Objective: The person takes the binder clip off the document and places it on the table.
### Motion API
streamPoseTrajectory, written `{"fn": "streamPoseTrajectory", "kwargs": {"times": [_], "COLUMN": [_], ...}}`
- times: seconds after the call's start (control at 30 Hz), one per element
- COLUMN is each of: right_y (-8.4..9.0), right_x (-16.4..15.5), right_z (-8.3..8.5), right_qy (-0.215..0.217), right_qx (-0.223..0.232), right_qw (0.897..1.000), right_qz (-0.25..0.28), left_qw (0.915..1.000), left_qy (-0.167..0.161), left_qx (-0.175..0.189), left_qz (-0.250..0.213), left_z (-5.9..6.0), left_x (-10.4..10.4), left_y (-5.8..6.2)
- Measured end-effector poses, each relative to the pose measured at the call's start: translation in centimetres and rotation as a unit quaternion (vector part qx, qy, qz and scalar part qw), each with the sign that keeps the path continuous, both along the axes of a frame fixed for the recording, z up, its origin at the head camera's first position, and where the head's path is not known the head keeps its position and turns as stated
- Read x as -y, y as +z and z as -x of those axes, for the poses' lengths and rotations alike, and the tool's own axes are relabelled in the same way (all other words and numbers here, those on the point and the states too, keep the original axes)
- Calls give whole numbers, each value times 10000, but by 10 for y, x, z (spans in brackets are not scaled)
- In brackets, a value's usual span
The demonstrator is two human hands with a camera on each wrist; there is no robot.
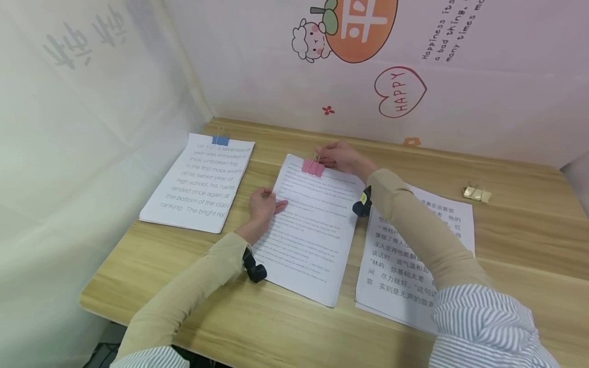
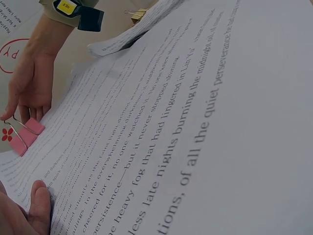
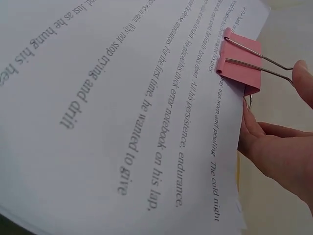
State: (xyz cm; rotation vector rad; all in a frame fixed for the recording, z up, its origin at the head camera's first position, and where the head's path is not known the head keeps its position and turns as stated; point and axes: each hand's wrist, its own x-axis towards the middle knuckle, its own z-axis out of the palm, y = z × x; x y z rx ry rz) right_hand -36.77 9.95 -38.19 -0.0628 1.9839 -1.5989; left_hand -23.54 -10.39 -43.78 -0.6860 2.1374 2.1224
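Observation:
A pink binder clip sits on the top edge of the middle stack of printed paper. My right hand pinches the clip's wire handles, and in the right wrist view the thumb is at the end of the upper handle while the fingers reach behind the sheets. At the stack's left edge, my left hand holds the paper, its thumb lying over the printed face. The rest of the left fingers are mostly hidden in the left wrist view.
On the left of the wooden table lies another paper stack with a blue binder clip. A stack with Chinese text lies partly under the right forearm. A gold binder clip rests at the back right, before a printed backdrop.

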Motion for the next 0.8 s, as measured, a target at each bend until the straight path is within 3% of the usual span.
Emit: {"fn": "streamPoseTrajectory", "kwargs": {"times": [0.53, 0.8], "right_y": [-1, 2], "right_x": [-2, -5], "right_z": [-1, -2], "right_qy": [52, -200], "right_qx": [-117, -69], "right_qw": [9999, 9998], "right_qz": [33, 3], "left_qw": [9999, 9998], "left_qy": [51, 38], "left_qx": [26, 27], "left_qz": [103, 175], "left_z": [0, 1], "left_x": [-2, -4], "left_y": [-1, 0]}}
